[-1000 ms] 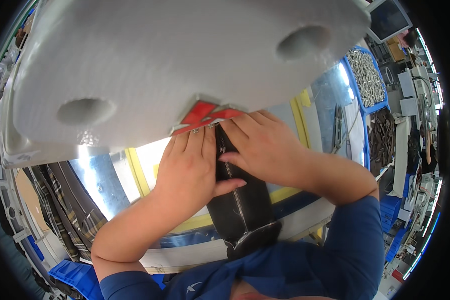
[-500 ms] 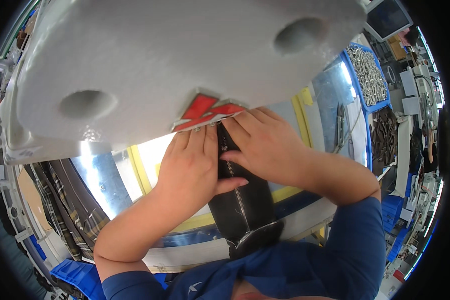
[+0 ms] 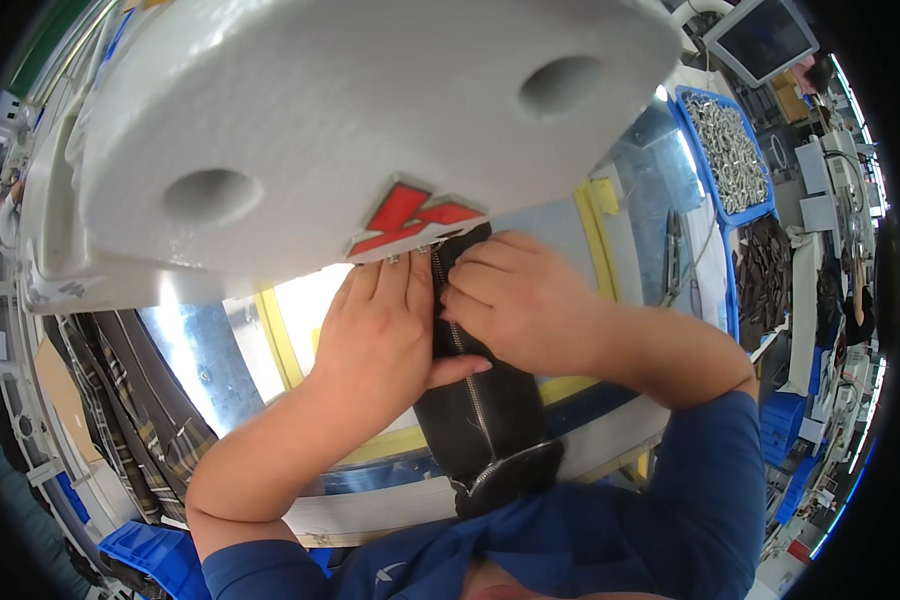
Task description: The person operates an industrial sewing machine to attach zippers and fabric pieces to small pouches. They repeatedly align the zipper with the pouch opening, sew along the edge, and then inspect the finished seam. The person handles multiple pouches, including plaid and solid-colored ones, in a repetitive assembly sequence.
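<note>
A black fabric piece (image 3: 515, 410) with a metal zipper (image 3: 478, 405) down its middle runs from under the white sewing machine head (image 3: 310, 130) toward my body. My left hand (image 3: 375, 330) lies flat along the zipper's left side, fingers stretched forward to the machine's lower edge and thumb across the zipper. On the right side, my right hand (image 3: 520, 300) is closed on the fabric, its fingers curled beside the zipper. Beneath the head, the far end of the fabric is partly hidden, and so are the left fingertips.
Metal hardware pieces fill a blue tray (image 3: 725, 150) at the far right, with dark strips (image 3: 762, 275) nearer. Scissors-like metal tool (image 3: 673, 255) lies beside the tray. Dark and plaid cloth (image 3: 135, 390) hangs at the left. Yellow tape (image 3: 598, 240) marks the work surface. A monitor (image 3: 760, 40) stands at the upper right.
My right hand has drawn back from the machine's lower edge, and its outstretched fingers have curled onto the fabric. The left hand stays nearly in place. The view has shifted slightly.
</note>
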`<state>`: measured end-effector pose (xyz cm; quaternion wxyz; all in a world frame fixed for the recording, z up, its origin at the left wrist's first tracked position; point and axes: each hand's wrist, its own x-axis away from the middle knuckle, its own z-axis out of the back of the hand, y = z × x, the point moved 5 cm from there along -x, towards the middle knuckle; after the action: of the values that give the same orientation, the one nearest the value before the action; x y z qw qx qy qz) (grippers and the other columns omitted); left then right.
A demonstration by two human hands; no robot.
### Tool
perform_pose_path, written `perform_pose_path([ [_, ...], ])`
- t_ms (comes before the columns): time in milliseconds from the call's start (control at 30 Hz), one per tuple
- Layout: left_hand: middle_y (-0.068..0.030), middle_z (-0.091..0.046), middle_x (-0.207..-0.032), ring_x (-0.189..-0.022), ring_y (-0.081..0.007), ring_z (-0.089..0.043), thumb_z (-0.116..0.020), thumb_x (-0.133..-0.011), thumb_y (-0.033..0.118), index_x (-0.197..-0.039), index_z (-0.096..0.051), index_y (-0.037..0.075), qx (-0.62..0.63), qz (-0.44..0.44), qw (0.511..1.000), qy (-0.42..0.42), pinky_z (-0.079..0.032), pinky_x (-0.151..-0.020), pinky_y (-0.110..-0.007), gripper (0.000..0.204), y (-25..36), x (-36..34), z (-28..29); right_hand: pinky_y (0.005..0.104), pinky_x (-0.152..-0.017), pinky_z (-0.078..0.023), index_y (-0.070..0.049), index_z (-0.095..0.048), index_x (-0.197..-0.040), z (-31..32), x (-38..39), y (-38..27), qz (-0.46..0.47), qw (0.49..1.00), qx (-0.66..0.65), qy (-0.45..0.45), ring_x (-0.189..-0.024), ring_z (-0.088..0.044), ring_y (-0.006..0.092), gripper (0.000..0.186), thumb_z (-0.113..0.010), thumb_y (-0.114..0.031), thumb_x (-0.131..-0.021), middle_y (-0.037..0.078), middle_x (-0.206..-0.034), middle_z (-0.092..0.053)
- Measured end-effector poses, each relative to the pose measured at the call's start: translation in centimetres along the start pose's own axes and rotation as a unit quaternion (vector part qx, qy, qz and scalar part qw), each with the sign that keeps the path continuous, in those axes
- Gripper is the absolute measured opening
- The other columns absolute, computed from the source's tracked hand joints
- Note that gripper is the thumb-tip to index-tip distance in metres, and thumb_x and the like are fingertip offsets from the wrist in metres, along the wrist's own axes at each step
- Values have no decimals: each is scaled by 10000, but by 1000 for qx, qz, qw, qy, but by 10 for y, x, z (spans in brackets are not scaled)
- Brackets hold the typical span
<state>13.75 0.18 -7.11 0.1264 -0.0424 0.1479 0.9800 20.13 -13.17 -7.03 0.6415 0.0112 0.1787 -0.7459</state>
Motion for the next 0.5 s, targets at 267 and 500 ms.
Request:
perform_pose_path([
  [267,-295,-622,-1349,-1229,-399,-610,-889,-671,555,-1412,-526,-196,-27,-24,999,-13,-481,-1111,-439,1115,-2,3,-4,371,-776,-474,-106,-675,-724,0,1,-9,64,994,-80,-35,-802,-589,231,198,-748,-238,-851,28,-803,-600],
  [500,-347,-582,-1409,-1332,-460,-570,-864,-700,646,-1422,-476,-234,9,-7,1000,-28,-416,-1206,-487,1202,1,0,-2,416,-920,-521,-65,-722,-956,9,0,20,-31,994,-48,97,-959,-663,278,223,-780,-265,-875,69,-986,-675],
])
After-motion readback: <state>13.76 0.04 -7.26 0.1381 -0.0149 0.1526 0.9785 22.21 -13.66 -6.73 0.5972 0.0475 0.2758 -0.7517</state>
